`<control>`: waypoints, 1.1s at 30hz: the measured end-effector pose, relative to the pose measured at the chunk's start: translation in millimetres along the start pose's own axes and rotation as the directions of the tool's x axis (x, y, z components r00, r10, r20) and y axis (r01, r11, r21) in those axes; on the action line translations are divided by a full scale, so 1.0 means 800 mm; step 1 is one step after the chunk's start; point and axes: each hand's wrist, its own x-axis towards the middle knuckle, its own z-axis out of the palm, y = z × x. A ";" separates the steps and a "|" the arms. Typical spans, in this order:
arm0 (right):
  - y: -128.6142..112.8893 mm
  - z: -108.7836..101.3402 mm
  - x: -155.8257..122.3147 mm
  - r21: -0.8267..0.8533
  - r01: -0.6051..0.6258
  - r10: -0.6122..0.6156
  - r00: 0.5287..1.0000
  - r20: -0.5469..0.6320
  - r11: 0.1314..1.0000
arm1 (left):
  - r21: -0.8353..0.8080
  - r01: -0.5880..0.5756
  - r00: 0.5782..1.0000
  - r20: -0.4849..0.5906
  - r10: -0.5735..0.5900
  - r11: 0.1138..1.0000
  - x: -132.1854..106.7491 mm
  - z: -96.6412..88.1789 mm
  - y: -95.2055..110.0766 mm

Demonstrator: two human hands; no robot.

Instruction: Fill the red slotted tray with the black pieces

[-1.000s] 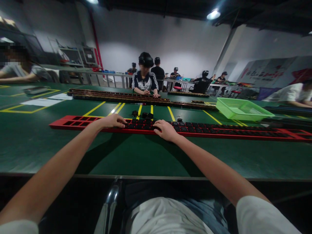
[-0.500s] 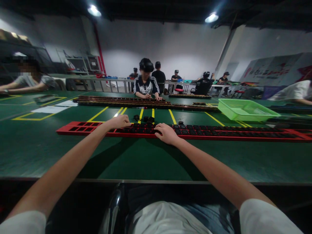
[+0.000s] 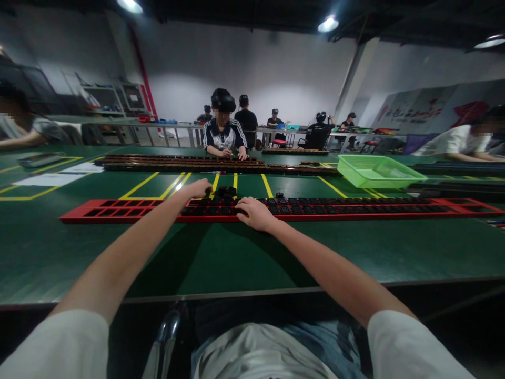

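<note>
Since the earlier head view, the left hand (image 3: 200, 188) has moved to the far side of the red frame (image 3: 79, 213), left of loose blocks (image 3: 228, 192); it is curled, any hold hidden. The right hand (image 3: 255, 215), half-curled, covers the frame's middle, grip unclear.

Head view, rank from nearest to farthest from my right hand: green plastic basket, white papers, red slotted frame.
1. Red slotted frame: at your right hand.
2. Green plastic basket: beyond, to the right.
3. White papers: far left.
</note>
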 end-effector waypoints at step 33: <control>0.006 0.001 0.000 0.033 0.002 -0.002 1.000 -0.008 0.999 | -0.266 0.018 0.984 -0.168 -0.065 0.964 -0.123 -0.004 -0.010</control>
